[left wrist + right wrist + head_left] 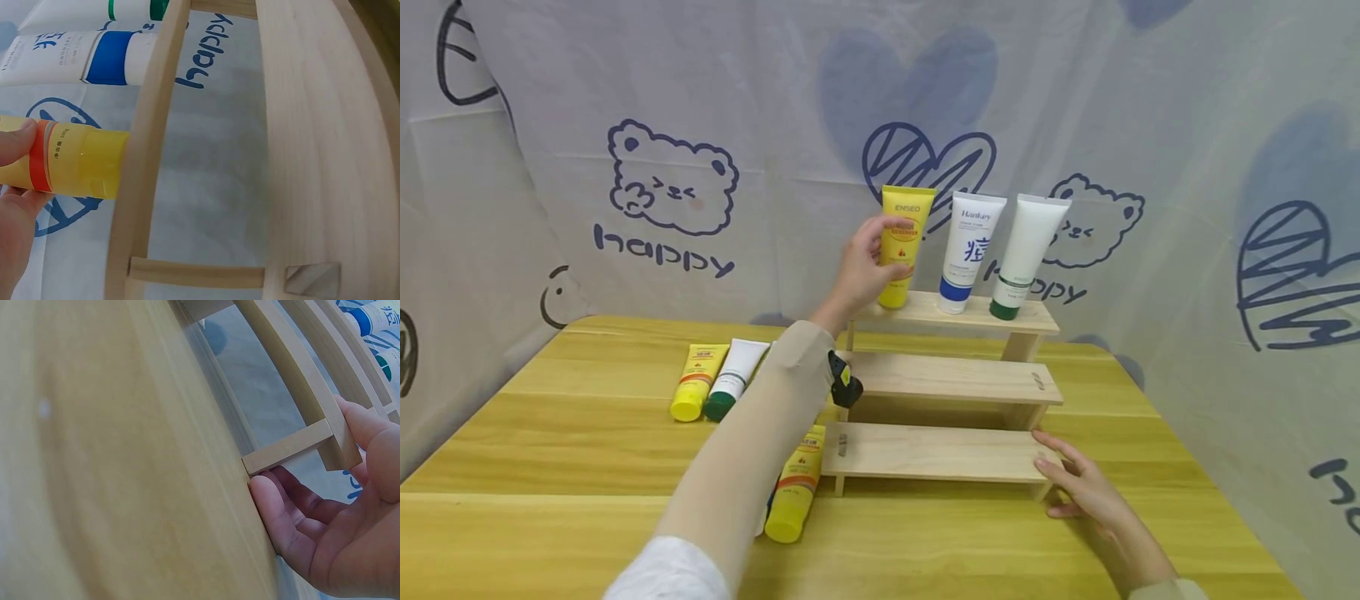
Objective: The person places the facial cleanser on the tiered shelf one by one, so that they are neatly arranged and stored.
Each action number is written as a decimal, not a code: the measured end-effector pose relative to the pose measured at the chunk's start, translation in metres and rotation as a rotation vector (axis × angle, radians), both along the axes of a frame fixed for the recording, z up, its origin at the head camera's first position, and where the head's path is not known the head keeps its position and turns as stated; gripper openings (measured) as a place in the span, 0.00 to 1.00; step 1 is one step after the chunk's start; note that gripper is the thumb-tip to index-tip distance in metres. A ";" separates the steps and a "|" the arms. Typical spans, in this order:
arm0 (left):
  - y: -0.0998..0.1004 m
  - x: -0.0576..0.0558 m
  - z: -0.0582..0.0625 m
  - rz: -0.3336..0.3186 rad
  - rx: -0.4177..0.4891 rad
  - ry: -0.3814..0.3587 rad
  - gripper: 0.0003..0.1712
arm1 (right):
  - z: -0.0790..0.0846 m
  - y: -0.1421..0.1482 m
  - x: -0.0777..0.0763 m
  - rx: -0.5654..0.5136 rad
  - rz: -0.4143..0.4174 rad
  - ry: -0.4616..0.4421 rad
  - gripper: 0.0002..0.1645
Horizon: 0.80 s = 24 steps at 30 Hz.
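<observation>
On the top step of a three-tier wooden stand (pixel 936 454), a yellow squeeze tube (pixel 910 202) stands upright, cap down. My left hand (pixel 867 262) grips that tube, thumb on one side and fingers on the other. In the left wrist view the yellow cap (pixel 106 164) meets the top step's edge. A white tube with a blue band (pixel 972 250) and a white tube with a green cap (pixel 1026 250) stand to its right, slightly tilted. My right hand (pixel 1086 492) holds the right end of the lowest step, with the thumb over the board and fingers by the leg (pixel 290 447).
Left of the stand, another yellow tube (pixel 702 371) and a white green-capped tube (pixel 737 375) lie on the wooden table (pixel 550 417). Nearer, a yellow tube (pixel 797 487) lies partly behind my left forearm, which hides things beside it. A printed cloth (pixel 790 100) hangs behind.
</observation>
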<state>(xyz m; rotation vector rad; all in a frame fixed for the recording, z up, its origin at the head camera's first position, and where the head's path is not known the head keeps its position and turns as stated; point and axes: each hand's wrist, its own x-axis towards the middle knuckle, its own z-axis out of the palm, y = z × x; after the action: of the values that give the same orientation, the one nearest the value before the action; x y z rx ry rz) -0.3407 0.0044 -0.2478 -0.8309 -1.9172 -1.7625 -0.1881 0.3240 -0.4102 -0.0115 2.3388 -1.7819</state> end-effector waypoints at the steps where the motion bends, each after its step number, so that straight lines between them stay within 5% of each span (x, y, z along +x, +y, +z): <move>1: 0.001 0.000 -0.001 0.000 -0.005 -0.002 0.28 | 0.000 0.000 0.000 0.000 -0.002 -0.003 0.33; 18: 0.004 -0.002 -0.011 -0.015 0.003 0.039 0.26 | 0.000 -0.002 0.000 -0.006 0.007 -0.003 0.33; 24: -0.001 0.002 -0.013 0.053 -0.078 0.043 0.26 | 0.000 -0.001 0.001 0.003 0.007 0.003 0.32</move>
<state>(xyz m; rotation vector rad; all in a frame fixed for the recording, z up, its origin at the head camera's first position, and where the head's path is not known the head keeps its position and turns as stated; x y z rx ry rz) -0.3392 0.0038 -0.2609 -0.8293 -1.9724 -1.6358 -0.1875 0.3234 -0.4104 -0.0214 2.3404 -1.7769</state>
